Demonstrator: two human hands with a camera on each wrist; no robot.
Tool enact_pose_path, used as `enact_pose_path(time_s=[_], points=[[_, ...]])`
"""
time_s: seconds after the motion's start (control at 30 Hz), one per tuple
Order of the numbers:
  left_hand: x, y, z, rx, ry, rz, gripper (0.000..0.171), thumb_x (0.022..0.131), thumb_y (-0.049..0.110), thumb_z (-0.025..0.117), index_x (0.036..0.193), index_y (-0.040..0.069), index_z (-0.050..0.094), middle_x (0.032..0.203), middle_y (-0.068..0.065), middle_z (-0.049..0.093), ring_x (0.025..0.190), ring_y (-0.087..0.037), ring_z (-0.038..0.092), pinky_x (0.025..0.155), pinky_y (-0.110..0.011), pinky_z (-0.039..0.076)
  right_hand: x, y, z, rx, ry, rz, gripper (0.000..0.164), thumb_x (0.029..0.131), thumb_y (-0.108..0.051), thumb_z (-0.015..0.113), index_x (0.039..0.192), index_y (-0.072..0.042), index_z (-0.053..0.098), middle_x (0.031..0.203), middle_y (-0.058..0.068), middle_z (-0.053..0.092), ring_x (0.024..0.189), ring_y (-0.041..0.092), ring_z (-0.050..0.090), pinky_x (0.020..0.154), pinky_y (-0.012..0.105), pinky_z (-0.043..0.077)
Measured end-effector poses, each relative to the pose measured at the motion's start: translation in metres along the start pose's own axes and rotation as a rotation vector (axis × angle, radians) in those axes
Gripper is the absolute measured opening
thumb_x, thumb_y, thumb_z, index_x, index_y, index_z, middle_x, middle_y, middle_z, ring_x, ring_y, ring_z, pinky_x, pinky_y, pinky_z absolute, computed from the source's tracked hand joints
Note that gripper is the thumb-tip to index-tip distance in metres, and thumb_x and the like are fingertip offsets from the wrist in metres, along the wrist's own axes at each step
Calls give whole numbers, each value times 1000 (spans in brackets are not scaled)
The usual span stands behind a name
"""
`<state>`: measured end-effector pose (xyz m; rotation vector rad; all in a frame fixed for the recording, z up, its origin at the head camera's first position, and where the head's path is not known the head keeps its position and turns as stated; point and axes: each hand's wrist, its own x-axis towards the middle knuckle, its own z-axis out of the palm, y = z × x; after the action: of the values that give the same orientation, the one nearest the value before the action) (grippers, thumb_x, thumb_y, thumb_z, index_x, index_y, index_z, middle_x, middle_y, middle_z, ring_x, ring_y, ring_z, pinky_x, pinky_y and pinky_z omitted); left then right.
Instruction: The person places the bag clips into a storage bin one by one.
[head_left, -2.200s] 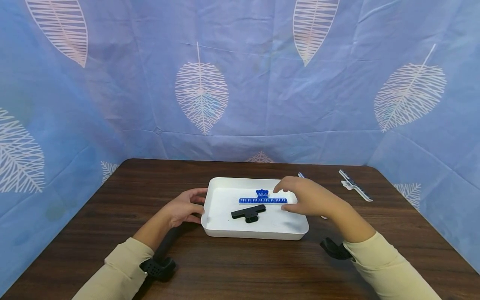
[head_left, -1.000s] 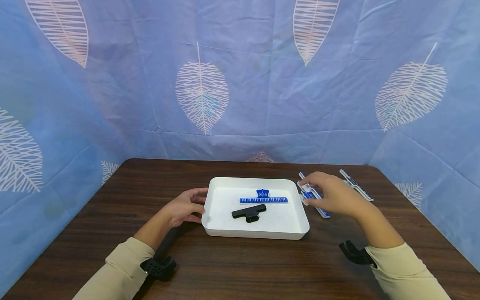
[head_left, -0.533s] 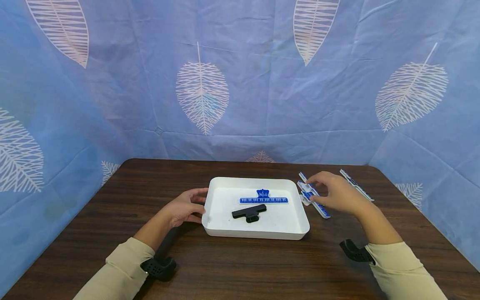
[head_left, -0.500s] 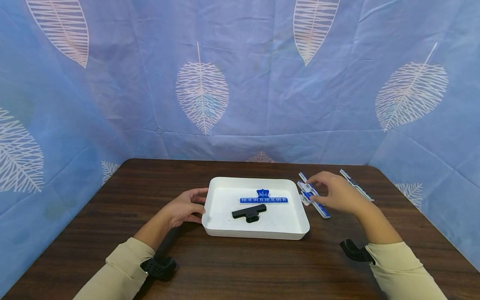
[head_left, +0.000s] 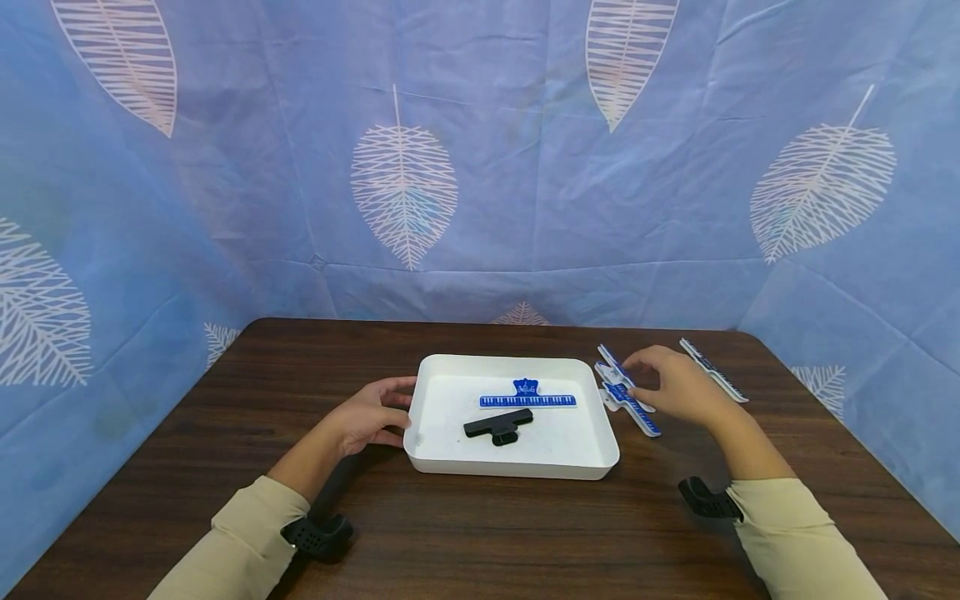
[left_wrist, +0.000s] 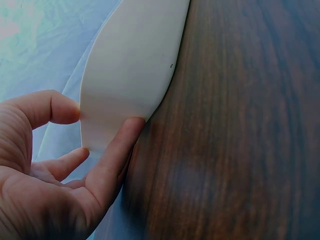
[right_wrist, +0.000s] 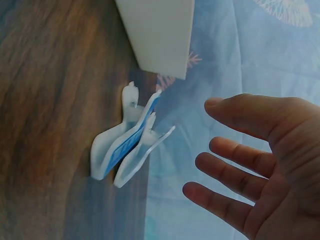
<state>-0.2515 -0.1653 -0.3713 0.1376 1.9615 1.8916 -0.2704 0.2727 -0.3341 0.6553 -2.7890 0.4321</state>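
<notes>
My left hand [head_left: 367,414] touches the left wall of a white tray [head_left: 510,468]; in the left wrist view, the thumb lies against the outer wall [left_wrist: 125,75] and a fingertip meets the rim. Inside the tray are a blue piano-key clip [head_left: 527,402] and a black clip [head_left: 498,425]. Right of it, two blue-and-white piano-key clips lie side by side on the table, a front clip [head_left: 637,410] and a rear clip [head_left: 609,358]. My right hand [head_left: 678,387] hovers beside them, fingers spread; the right wrist view shows its fingertips apart from both clips [right_wrist: 127,140].
Another piano-key clip [head_left: 712,369] lies at the far right, partly hidden behind the right hand. The dark wooden table [head_left: 480,533] ends at a blue leaf-print cloth [head_left: 480,208] at the back and sides.
My right hand has moved from above the tray rightward to the two clips, then drawn slightly right, uncovering more of them. My left hand and the tray have stayed put.
</notes>
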Motion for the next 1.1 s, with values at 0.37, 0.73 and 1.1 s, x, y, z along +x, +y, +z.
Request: enact_pose_path(time_s=[0.37, 0.73, 1.1], points=[[0, 0, 0, 8, -2, 1, 74, 71, -9, 59, 136, 11, 31, 126, -23, 38, 93, -33, 56, 69, -46, 50, 6, 16, 14, -22, -62, 17, 43, 70, -12, 71, 110, -1, 57, 107, 17, 56, 90, 32, 56, 75, 47, 47], [0, -2, 1, 10, -9, 4, 75, 70, -8, 59, 136, 10, 30, 124, -23, 38, 91, -33, 56, 69, -46, 50, 16, 25, 28, -18, -165, 21, 56, 68, -6, 72, 121, -7, 53, 116, 20, 51, 102, 35, 50, 83, 51, 42], [2, -3, 0, 14, 0, 2, 74, 70, -8, 58, 136, 11, 31, 123, -23, 39, 92, -33, 56, 69, -46, 50, 25, 27, 28, -49, -252, 50, 61, 67, -2, 70, 124, -10, 51, 123, 22, 47, 111, 41, 43, 88, 56, 36]])
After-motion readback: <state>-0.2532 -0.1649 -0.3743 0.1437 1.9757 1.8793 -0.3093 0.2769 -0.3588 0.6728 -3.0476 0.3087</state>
